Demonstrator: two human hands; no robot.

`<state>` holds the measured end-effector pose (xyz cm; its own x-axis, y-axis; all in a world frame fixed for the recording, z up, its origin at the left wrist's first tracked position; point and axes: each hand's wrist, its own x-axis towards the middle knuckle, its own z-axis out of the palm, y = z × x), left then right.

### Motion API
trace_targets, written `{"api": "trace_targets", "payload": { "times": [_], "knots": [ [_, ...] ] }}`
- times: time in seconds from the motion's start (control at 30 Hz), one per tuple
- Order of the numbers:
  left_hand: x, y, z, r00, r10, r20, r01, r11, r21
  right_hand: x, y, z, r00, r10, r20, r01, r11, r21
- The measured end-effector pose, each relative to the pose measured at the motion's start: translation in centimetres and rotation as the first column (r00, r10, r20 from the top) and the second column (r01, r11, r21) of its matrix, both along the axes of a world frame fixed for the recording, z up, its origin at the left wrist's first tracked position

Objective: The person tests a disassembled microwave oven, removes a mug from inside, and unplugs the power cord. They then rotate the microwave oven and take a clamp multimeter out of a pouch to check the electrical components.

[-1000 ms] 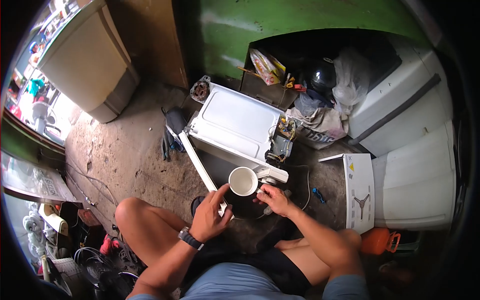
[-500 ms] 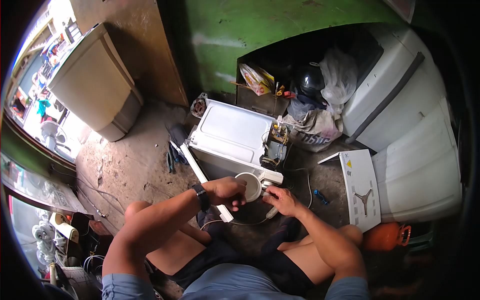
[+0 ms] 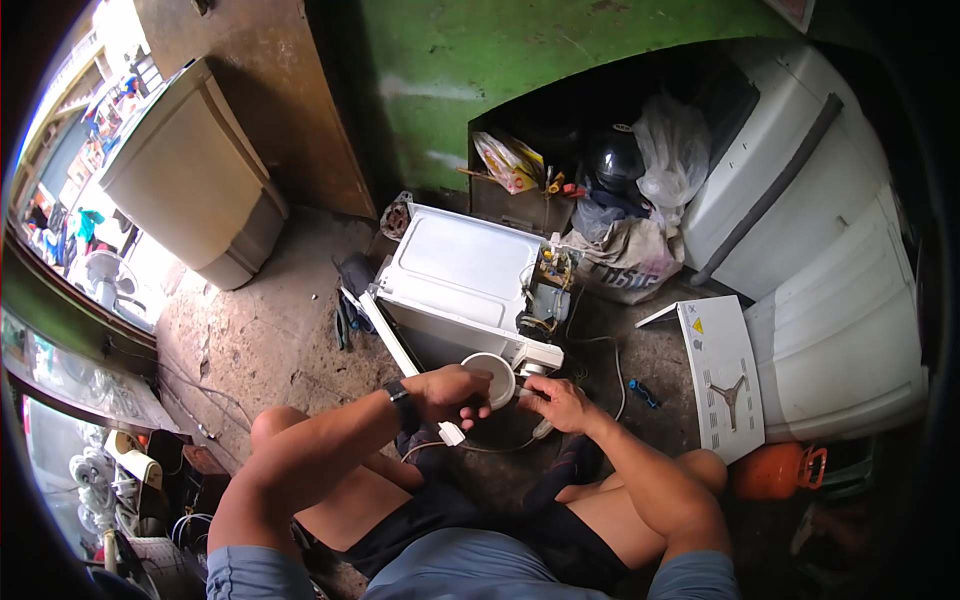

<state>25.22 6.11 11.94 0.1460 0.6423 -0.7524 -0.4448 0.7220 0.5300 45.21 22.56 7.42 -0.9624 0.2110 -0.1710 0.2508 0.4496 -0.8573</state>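
A round white cup (image 3: 497,375) is tilted with its open top toward me, in front of the opened microwave oven (image 3: 455,262). My left hand (image 3: 450,393), a watch on its wrist, is closed at the cup's left rim with the fingers curled. My right hand (image 3: 560,403) pinches the small handle (image 3: 524,390) on the cup's right side. The microwave's cover is off, baring a white metal top and wired parts (image 3: 550,300) on its right. Its door (image 3: 388,330) hangs open at the left. Part of the cup is hidden behind my left fingers.
A white vented panel (image 3: 722,375) stands at the right near a blue tool (image 3: 643,393) and an orange tank (image 3: 770,472). Dark-handled tools (image 3: 345,320) lie left of the microwave. A cord (image 3: 500,449) crosses the floor by my feet. Large white appliance bodies (image 3: 840,330) line the right.
The cup and both hands have shifted very slightly left. The grip of my hands looks the same, and the view has tilted a little.
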Motion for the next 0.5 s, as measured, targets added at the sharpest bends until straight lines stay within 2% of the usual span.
{"api": "trace_targets", "payload": {
  "times": [0.1, 0.13, 0.2, 0.27, 0.33, 0.47, 0.5],
  "knots": [
    [0.4, -1.4, 3.4, 0.997, -0.039, -0.063, 0.050, 0.981, 0.190, 0.2, 0.2, 0.1, 0.997, -0.017, -0.073, 0.012, 0.998, -0.066],
    [0.4, -2.0, 4.4, 0.997, -0.045, -0.064, 0.056, 0.981, 0.188, 0.3, 0.4, -0.2, 0.997, -0.023, -0.074, 0.018, 0.998, -0.067],
    [0.4, -2.9, 6.0, 0.980, -0.039, -0.193, 0.093, 0.956, 0.278, 0.4, 0.7, -0.9, 0.999, -0.027, -0.018, 0.026, 0.996, -0.081],
    [0.3, -3.4, 5.7, 0.973, -0.042, -0.228, 0.108, 0.952, 0.287, 0.4, 0.7, -1.2, 0.999, -0.046, -0.027, 0.043, 0.995, -0.091],
    [0.1, -3.5, 4.3, 0.929, -0.121, -0.350, 0.215, 0.945, 0.245, 0.2, 0.6, -1.2, 0.998, -0.053, -0.035, 0.049, 0.994, -0.100],
    [0.2, -2.5, 1.0, 0.966, -0.102, -0.238, 0.148, 0.972, 0.185, -0.2, 0.3, -0.1, 0.999, -0.029, 0.032, 0.030, 0.999, -0.020],
    [0.1, -2.3, -0.2, 0.988, -0.068, -0.138, 0.089, 0.984, 0.152, -0.4, 0.2, 0.2, 0.999, -0.020, 0.042, 0.020, 1.000, -0.007]
  ]
}}
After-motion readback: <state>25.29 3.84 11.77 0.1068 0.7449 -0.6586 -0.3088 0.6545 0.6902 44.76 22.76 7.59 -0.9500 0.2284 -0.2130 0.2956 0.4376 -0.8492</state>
